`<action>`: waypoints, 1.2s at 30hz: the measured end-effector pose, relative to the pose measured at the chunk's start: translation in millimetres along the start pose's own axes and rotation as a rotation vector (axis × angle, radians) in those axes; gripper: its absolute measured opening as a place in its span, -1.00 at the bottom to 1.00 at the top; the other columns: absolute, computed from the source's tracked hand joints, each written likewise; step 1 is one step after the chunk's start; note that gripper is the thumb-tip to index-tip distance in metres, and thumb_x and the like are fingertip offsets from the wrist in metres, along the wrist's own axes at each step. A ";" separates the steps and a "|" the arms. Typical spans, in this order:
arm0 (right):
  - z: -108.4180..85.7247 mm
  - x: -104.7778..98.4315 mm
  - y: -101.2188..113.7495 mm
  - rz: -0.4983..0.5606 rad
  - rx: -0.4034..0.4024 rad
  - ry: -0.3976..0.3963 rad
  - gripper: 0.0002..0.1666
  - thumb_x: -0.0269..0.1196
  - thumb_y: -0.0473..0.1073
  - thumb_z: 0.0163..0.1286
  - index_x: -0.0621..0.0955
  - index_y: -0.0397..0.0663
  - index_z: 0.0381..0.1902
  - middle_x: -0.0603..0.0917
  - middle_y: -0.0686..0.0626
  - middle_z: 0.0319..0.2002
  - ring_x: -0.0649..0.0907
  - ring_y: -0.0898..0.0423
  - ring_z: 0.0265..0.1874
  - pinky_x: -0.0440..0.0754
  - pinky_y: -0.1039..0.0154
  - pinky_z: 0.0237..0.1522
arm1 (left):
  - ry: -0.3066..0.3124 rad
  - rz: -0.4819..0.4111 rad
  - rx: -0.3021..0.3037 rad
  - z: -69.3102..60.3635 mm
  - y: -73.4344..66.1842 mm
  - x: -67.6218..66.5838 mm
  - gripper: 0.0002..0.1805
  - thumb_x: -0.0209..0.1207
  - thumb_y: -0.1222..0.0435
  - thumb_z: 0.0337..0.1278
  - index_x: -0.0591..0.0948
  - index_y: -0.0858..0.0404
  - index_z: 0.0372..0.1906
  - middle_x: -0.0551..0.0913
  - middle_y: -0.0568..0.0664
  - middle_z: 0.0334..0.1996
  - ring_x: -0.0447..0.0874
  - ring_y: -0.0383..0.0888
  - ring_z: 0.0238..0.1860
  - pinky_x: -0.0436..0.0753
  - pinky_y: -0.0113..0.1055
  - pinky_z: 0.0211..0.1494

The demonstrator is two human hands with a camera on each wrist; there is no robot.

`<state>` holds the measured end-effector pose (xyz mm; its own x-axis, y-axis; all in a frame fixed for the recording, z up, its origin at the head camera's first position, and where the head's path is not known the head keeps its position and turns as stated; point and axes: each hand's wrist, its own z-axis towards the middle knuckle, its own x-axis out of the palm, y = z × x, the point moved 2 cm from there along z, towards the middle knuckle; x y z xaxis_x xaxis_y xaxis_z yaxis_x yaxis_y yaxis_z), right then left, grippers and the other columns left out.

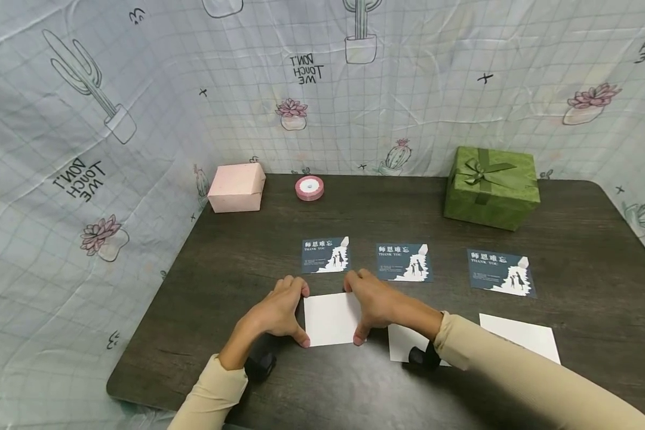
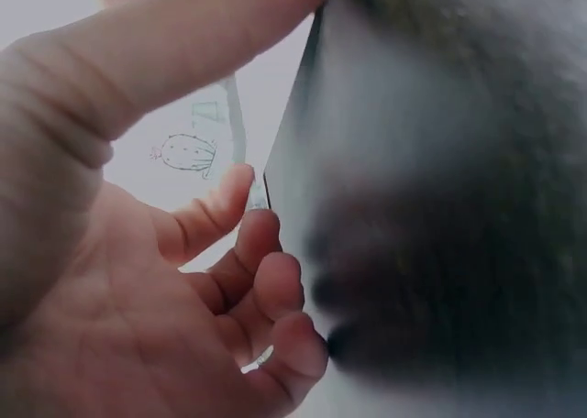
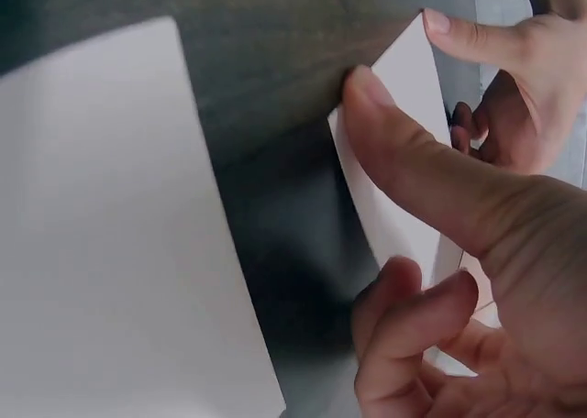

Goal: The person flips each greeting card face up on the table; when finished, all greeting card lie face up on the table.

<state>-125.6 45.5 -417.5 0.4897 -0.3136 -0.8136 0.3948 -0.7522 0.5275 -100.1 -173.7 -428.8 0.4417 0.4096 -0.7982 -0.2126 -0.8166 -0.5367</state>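
1 card [image 1: 331, 321] between 2 hands [image 1: 279, 312] [image 1: 375, 301]

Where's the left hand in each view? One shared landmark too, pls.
Head: left hand just below centre, at the left edge of the white card.
Left wrist: left hand large, mostly in the left half.
Right wrist: left hand at upper right, its thumb at a card corner.
Landmark: dark tabletop, in all three.

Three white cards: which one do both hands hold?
The leftmost white card: left hand at its left edge, right hand at its right. Neither hand holds the middle white card or rightmost white card.
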 end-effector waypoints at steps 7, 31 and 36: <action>-6.6 -0.9 2.2 0.023 -0.087 -0.122 0.06 0.77 -0.07 -0.55 0.38 -0.08 -0.07 0.54 -0.04 -0.18 0.50 0.07 -0.28 0.52 0.12 -0.14 | -0.117 -0.495 -0.130 -16.3 16.9 -14.1 -0.40 0.44 0.15 0.07 0.46 0.31 0.13 0.59 0.03 -0.44 0.56 -0.12 -0.48 0.50 -0.29 -0.41; -44.8 -2.2 -23.3 0.972 0.185 0.242 -0.36 0.07 0.15 0.54 0.38 -0.30 0.24 0.70 -0.21 -0.07 0.74 0.05 -0.42 0.67 0.25 -0.45 | 0.100 -1.271 -0.180 -27.0 28.0 13.3 -0.61 0.10 0.23 0.45 0.50 0.50 0.09 0.74 0.26 -0.09 0.79 0.04 -0.08 0.74 -0.27 -0.15; -45.3 6.5 -25.6 1.094 0.229 0.299 -0.34 -0.05 0.15 0.60 0.38 -0.39 0.24 0.69 -0.19 0.04 0.78 -0.03 -0.28 0.74 0.12 -0.26 | 0.111 -1.289 -0.181 -26.1 26.6 15.3 -0.57 0.10 0.21 0.46 0.47 0.51 0.14 0.74 0.27 -0.07 0.77 0.06 -0.04 0.71 -0.21 -0.03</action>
<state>-97.2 89.0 -425.2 0.6590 -0.7356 0.1568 -0.4887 -0.2604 0.8327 -76.3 -199.8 -448.1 0.3096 0.9053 0.2908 0.5306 0.0893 -0.8429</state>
